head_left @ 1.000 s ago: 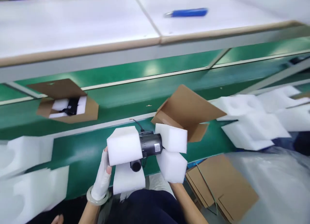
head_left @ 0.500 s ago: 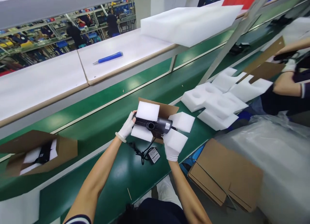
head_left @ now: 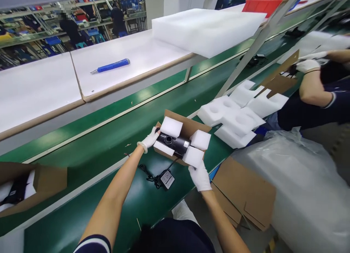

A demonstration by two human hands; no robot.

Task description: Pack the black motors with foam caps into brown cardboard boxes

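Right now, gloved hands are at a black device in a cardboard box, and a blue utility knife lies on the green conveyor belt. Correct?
No: the head view shows the blue utility knife on the white bench above the green conveyor belt. The left hand and right hand at the black device in the cardboard box stand as said.

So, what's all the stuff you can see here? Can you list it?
black lens device: one, black, in cardboard box
foam blocks: four, white, around device
cardboard box: one, brown, on belt
conveyor belt: one, green, middle
power adapter: one, black, on belt
open box: one, brown, left on belt
foam inserts: several, white, right on belt
box cutter: one, blue, on white bench
foam slab: one, white, on bench
red crate: one, red, far back
co-worker: one, dark shirt, right
left hand: white glove, at device
right hand: white glove, at foam block
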